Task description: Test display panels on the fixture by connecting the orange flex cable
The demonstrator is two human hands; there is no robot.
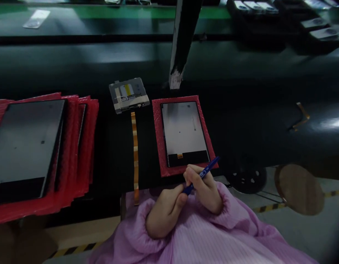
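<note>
With left hand [167,209] and right hand [204,187] we are clamping a slim blue plastic pen [210,166], seemingly capping or uncapping it; the next move calls for steadiness. The pen is slanting near a grey-and-black rectangular panel [183,129].

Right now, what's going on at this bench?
A person in pink sleeves holds a blue pen with both hands: the right hand grips its barrel, the left hand pinches near its lower end. Just beyond the hands, a flat panel lies on a red sheet. An orange strip lies left of it; farther left is a stack of panels and red sheets.
</note>
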